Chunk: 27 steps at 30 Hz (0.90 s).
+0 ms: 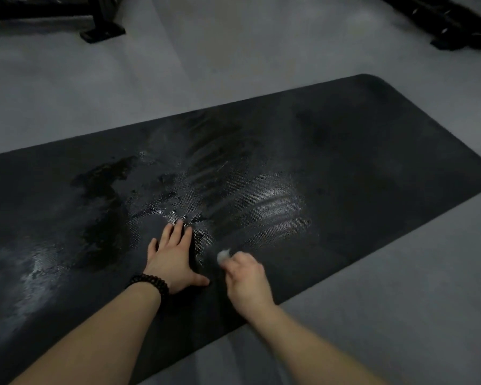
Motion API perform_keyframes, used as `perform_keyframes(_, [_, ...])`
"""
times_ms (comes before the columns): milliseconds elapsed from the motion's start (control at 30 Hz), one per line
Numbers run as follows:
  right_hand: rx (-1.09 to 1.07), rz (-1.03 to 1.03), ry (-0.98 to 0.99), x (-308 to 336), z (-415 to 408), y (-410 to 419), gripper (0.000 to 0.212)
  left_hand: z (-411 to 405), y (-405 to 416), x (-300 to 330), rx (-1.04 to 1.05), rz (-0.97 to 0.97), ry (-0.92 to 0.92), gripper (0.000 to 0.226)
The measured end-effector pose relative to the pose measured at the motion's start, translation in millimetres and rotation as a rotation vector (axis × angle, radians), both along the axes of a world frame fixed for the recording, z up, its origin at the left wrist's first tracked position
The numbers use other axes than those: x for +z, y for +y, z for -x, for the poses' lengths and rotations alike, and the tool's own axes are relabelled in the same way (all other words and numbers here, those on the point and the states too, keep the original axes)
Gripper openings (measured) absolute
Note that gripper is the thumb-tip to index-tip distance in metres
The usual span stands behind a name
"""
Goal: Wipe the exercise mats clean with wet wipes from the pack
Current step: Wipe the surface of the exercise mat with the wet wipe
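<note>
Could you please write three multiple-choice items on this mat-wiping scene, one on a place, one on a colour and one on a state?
1. Where does the left hand rest?
A. flat on the mat
B. on the grey floor
C. on the equipment frame

2. What colour is the bead bracelet on the left wrist?
A. white
B. red
C. dark

3. How is the right hand occupied?
A. open, holding nothing
B. gripping a bunched white wipe
C. lifting the mat's edge

Answers: 1 A, its fingers lie spread on the mat; 2 C, the beads look almost black; 3 B, the wipe pokes out past the curled fingers.
</note>
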State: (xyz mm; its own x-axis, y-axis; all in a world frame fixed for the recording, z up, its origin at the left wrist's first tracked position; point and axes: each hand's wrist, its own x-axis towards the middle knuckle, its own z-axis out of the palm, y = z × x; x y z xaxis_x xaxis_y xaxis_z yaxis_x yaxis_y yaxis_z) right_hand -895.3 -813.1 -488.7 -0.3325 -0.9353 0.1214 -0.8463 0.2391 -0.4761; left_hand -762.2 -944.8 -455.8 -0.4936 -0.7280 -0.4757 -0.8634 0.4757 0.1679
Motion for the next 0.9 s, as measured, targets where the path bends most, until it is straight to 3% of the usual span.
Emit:
perform_keyframes(67, [-0.005, 0.035, -0.061, 4, 15, 4, 0.016, 2, 2, -1, -0.027, 0.009, 0.015, 0.134])
perform_keyframes(133, [-0.224, 0.067, 0.017, 6, 68, 11, 0.012, 3, 4, -2, -0.05, 0.004, 0.022, 0.129])
perform_keyframes(233, [-0.556, -0.077, 0.093, 17, 155, 26, 0.014, 2, 9, -3, -0.05, -0.024, 0.019, 0.132])
perform_keyframes(300, [-0.624, -0.114, 0.097, 21, 147, 22, 0.016, 3, 11, -4, -0.038, -0.038, 0.005, 0.139])
perform_keyframes(467, [0.023, -0.012, 0.076, 2, 15, 10, 0.04, 9, 20, -6, -0.034, -0.01, -0.037, 0.149])
perform_keyframes(533, [0.162, -0.019, 0.042, 1, 14, 13, 0.027, 9, 22, -4, -0.04, -0.006, -0.031, 0.147])
perform_keyframes(567, [0.1, -0.017, 0.051, 2, 30, 12, 0.023, 10, 23, -3, -0.052, -0.009, -0.029, 0.145])
perform_keyframes(700, [-0.485, -0.104, 0.143, 18, 141, 17, 0.016, 12, 27, -2, -0.068, -0.014, -0.027, 0.138])
perform_keyframes(767, [-0.59, -0.114, 0.13, 19, 150, 21, 0.015, 12, 29, -2, -0.063, -0.019, -0.023, 0.136])
perform_keyframes(833, [-0.429, -0.039, 0.086, 10, 95, 18, 0.021, 13, 29, -2, -0.06, -0.016, -0.028, 0.136])
perform_keyframes(900, [-0.098, 0.0, -0.009, 2, 17, 16, 0.023, 13, 27, -2, -0.068, -0.024, -0.033, 0.135])
